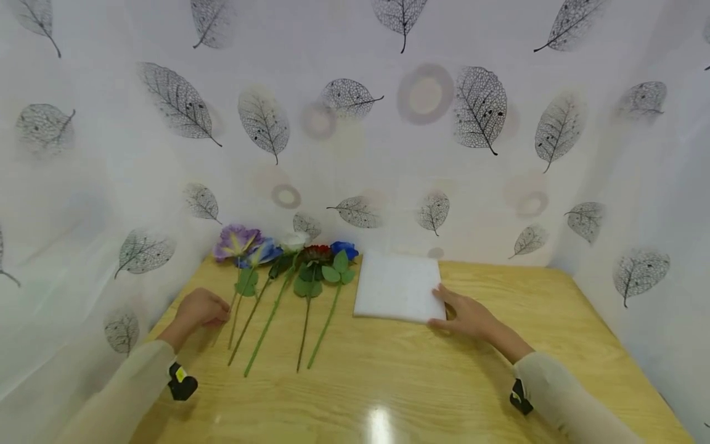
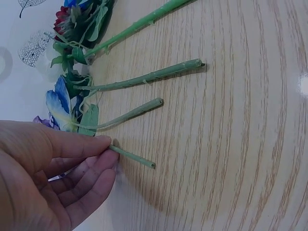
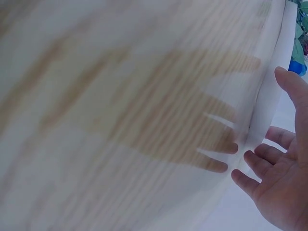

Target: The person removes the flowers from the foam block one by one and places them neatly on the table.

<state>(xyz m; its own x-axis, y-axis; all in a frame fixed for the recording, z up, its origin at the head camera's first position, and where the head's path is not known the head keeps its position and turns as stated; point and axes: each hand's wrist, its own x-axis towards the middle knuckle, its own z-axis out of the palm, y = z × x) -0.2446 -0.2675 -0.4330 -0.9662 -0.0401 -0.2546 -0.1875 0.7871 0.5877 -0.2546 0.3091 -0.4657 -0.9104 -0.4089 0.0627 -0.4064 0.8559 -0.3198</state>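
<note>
My left hand (image 1: pixel 201 308) pinches a thin green stem (image 2: pixel 134 156) between thumb and forefinger, near its lower end. That stem is the leftmost of the row and runs up toward the large purple flower (image 1: pixel 237 242). Beside it lie a light-blue flower (image 1: pixel 264 253), a white flower (image 1: pixel 294 241), a red flower (image 1: pixel 317 253) and a dark-blue flower (image 1: pixel 345 249), stems pointing toward me. At the right edge of a flat white foam-like block (image 1: pixel 399 287), my right hand (image 1: pixel 468 314) has its fingers spread, thumb at the near corner.
Everything lies on a light wood-grain table (image 1: pixel 388 364). A pale curtain (image 1: pixel 355 160) printed with grey leaves hangs behind and along both sides, with the flower heads close against it. Black wrist cameras (image 1: pixel 182 382) are strapped at both sleeves.
</note>
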